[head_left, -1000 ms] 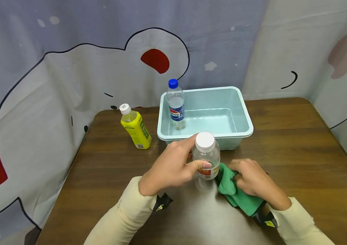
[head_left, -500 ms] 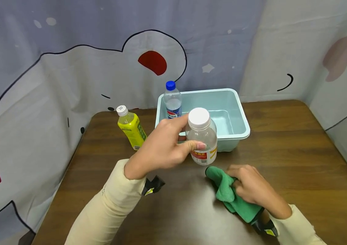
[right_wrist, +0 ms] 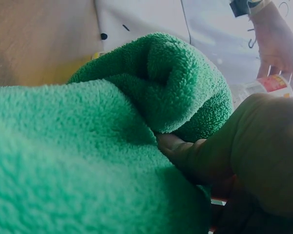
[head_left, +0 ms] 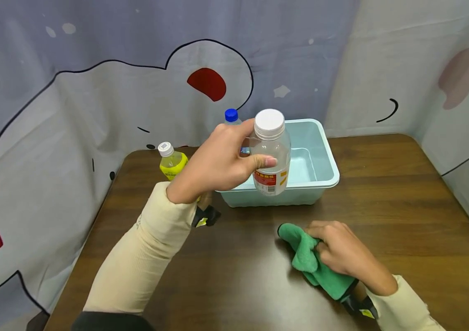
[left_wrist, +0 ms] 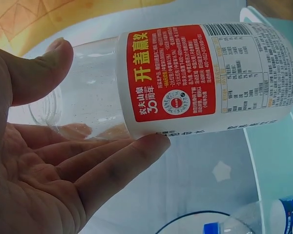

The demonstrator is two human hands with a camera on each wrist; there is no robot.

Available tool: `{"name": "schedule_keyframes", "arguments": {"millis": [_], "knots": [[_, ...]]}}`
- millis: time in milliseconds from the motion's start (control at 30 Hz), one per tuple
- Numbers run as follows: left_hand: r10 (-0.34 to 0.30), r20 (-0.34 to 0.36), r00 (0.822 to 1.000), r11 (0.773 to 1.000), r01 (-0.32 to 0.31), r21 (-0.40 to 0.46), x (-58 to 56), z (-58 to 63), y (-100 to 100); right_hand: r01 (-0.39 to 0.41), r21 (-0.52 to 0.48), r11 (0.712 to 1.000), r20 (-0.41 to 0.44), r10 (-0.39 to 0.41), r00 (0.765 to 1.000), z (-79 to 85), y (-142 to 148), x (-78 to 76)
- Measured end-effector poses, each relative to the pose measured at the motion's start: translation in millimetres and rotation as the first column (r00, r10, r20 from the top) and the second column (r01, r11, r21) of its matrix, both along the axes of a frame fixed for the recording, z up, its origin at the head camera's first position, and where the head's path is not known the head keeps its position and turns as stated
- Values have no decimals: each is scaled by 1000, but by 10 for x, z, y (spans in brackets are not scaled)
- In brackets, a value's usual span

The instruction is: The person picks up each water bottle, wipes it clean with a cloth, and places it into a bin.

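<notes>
A clear plastic bottle (head_left: 273,154) with a white cap and a red-and-white label is held upright in the air by my left hand (head_left: 220,158). It hangs in front of and above the light-blue basin (head_left: 276,196). In the left wrist view, thumb and fingers grip the bottle (left_wrist: 171,78) around its upper part. My right hand (head_left: 340,246) pinches a bunched green cloth (head_left: 321,266) low over the table at the right. The right wrist view shows the thumb pressed into a fold of the fluffy cloth (right_wrist: 151,107).
A bottle with a blue cap (head_left: 231,115) stands in the basin's left part, mostly behind my left hand. Left of the basin is a yellow-labelled bottle (head_left: 172,163), partly covered by the hand. The brown wooden table (head_left: 387,197) meets a patterned curtain at the back.
My left hand has lifted the clear bottle up from beside the cloth and carried it away, toward the basin. The right hand keeps the cloth in nearly the same place.
</notes>
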State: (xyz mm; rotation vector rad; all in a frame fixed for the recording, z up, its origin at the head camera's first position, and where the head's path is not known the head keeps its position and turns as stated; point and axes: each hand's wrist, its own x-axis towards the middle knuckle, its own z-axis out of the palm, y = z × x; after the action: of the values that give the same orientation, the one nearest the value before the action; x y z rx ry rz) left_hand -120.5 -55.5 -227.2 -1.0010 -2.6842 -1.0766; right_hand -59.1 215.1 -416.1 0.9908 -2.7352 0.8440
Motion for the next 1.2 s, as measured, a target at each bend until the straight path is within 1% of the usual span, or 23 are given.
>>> {"name": "schedule_keyframes", "arguments": {"millis": [233,400,467,667,800,867,1067,1200], "knots": [[18,5,1000,1000,-18,-14,-207,-10,27,-5,4,1000,-36,5,999,11,11,-42],[34,18,999,999,-34,-22,-344,-3,43,0,-9,1000,-18,0,1000,29,13,-44],[41,20,999,999,-41,-33,-397,17,47,-1,-11,1000,-19,0,1000,31,7,-40],[63,24,998,996,-62,-61,-551,100,70,-15,-12,1000,-63,14,998,18,-10,-53],[82,14,997,995,-81,-66,-653,118,110,-19,-22,1000,-65,17,998,19,-21,-59],[101,14,995,993,-100,-66,-706,104,134,-16,-25,1000,-64,15,998,11,-24,-62],[184,80,980,979,-175,-102,-884,0,189,-11,-15,1000,-28,11,1000,-46,-38,-53],[222,111,969,972,-210,-108,-995,-70,218,6,0,1000,-24,-6,1000,-89,-56,-55]]}}
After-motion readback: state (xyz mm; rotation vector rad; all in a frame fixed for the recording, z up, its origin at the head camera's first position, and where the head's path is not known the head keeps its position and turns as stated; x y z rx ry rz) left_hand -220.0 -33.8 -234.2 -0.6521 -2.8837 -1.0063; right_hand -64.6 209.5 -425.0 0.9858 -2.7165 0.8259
